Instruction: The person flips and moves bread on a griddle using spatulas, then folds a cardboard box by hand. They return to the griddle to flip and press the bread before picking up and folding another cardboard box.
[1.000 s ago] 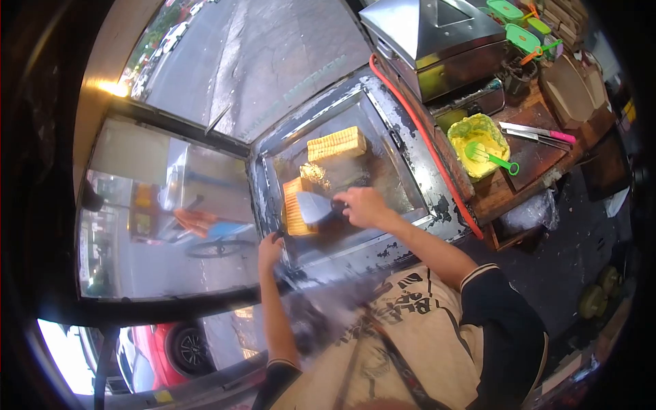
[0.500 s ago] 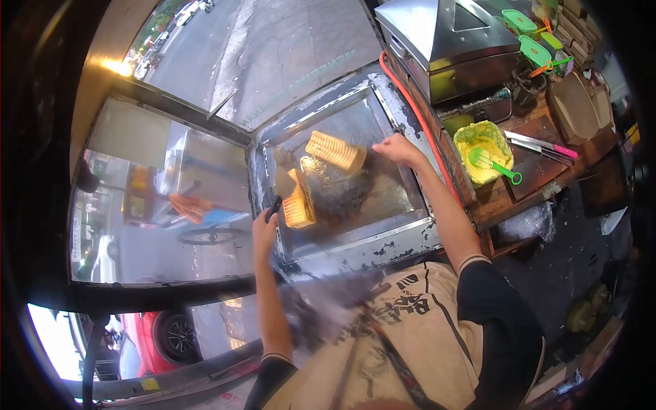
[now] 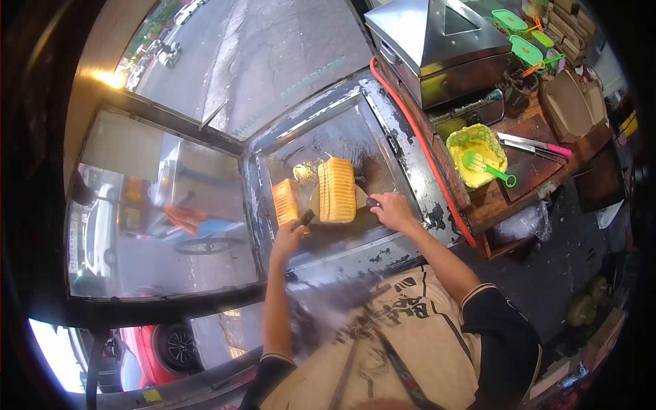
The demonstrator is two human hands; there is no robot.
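My right hand [image 3: 394, 212] is closed round the black handle of a spatula [image 3: 362, 197], whose metal blade meets the right side of a grilled bread loaf [image 3: 337, 191]. In my left hand [image 3: 290, 239] is a second spatula [image 3: 304, 219], gripped by its black handle. Its blade seems to reach the loaf's left side, partly hidden. The loaf is sliced-looking, golden brown, and lies lengthwise on the griddle [image 3: 301, 143]. A smaller grilled bread piece [image 3: 285, 201] sits to its left, just beyond my left hand. Melted, bubbling fat [image 3: 305, 171] pools behind them.
A red hose [image 3: 417, 130] runs along the griddle's right edge. Beyond it stand a tub of yellow spread [image 3: 476, 156] with a green spatula, pink-handled tongs [image 3: 536, 146] on a board, and a metal box with a peaked lid [image 3: 437, 48]. Glass panes [image 3: 164, 219] border the left side.
The larger loaf has turned from slanting at the back to lying lengthwise, nearer me. My right hand has come closer and lower; my left has shifted slightly right.
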